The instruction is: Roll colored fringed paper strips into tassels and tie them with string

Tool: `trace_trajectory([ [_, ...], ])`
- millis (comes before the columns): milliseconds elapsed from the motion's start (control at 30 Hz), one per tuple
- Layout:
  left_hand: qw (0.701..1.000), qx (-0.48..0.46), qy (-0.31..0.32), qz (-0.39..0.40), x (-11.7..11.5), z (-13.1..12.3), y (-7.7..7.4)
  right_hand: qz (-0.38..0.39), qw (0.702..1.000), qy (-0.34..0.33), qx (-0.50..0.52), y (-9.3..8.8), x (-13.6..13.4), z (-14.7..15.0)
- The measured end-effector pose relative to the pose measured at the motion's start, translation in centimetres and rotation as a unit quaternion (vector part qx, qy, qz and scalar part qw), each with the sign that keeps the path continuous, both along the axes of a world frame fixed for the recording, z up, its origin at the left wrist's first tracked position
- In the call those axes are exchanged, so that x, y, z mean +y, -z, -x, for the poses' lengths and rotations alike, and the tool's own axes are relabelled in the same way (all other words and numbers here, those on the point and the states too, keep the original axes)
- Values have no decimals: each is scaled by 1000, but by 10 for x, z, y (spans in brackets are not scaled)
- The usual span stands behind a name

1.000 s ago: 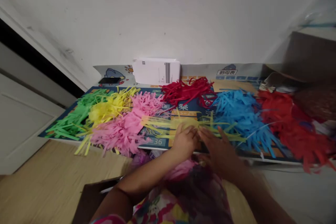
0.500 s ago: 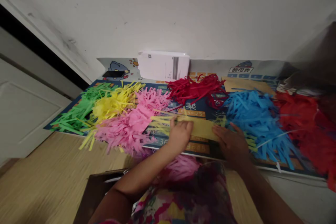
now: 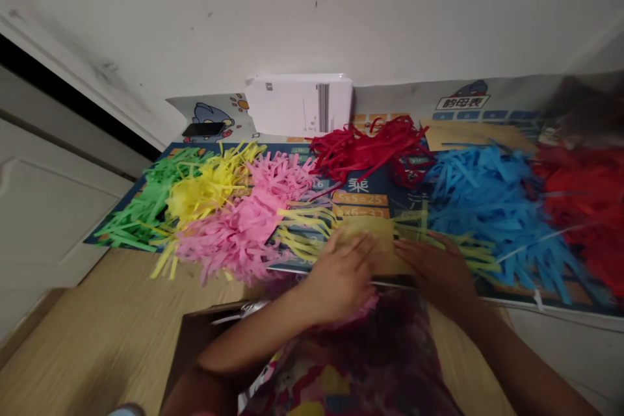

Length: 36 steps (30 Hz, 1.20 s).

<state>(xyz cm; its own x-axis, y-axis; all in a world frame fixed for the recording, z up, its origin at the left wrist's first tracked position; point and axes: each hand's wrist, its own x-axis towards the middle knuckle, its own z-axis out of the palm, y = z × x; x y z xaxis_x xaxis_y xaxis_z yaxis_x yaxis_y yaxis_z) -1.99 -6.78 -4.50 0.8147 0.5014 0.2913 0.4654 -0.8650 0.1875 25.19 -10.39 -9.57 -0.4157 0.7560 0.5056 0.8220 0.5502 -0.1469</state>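
Note:
A yellow fringed paper (image 3: 385, 240) lies on the dark printed mat near its front edge, with cut strips spreading out from both its left and right sides. My left hand (image 3: 344, 266) rests across the middle of the paper, palm down with fingers stretched out and slightly blurred. At the paper's right side, my right hand (image 3: 439, 266) has its fingers together over the edge; its fingertips are partly hidden. Pink paper fringe (image 3: 248, 214) lies left of my left hand. Blue paper fringe (image 3: 492, 208) lies just beyond my right hand.
Green fringe (image 3: 151, 201), yellow fringe (image 3: 209, 185) and red fringe (image 3: 365, 146) lie on the mat (image 3: 297, 253), with more red fringe (image 3: 585, 201) at right. A white packet (image 3: 297, 107) leans on the wall. A black phone-like object (image 3: 207, 129) and tan paper (image 3: 472, 134) lie behind.
My left hand has slid right and toward me over the yellow paper. The paper's solid middle looks shorter from left to right and deeper. The view has shifted slightly.

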Motion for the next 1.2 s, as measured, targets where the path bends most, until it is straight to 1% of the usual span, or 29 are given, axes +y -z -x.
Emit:
trace_trajectory([
  [67,1000,-1,1,-4,8,-23,20,3,1000,10,-5,-6,-2,-1],
  [100,1000,-3,-4,-2,12,-29,28,5,1000,18,-8,-9,-4,-1],
  [167,1000,-4,-19,3,19,-32,37,11,999,26,-17,-13,-6,2],
  [233,1000,2,-25,9,22,-26,35,30,999,11,-29,-12,-7,5],
  [300,1000,13,-20,20,23,-17,28,61,998,-22,-25,-7,-5,5],
  [367,999,10,-9,48,26,-9,20,104,994,-32,0,-2,0,1],
  [433,996,-10,-12,88,34,-5,15,145,989,-10,36,-1,6,-4],
  [533,988,-34,-61,141,52,-9,14,174,980,52,86,-9,16,-2],
  [600,981,-21,-97,167,63,-16,14,170,975,95,104,-15,22,4],
  [667,977,8,-122,177,70,-25,13,152,974,140,96,-16,27,12],
  [733,973,38,-146,174,75,-31,11,130,973,178,75,-13,29,17],
  [800,969,51,-168,175,77,-34,10,125,970,202,54,-8,30,19],
  [933,962,55,-192,187,79,-34,10,140,966,208,58,-5,31,20],
  [1067,964,71,-190,173,80,-35,11,140,965,211,71,-8,34,21],
  [1200,965,70,-190,164,80,-36,13,159,961,209,82,-9,37,21],
])
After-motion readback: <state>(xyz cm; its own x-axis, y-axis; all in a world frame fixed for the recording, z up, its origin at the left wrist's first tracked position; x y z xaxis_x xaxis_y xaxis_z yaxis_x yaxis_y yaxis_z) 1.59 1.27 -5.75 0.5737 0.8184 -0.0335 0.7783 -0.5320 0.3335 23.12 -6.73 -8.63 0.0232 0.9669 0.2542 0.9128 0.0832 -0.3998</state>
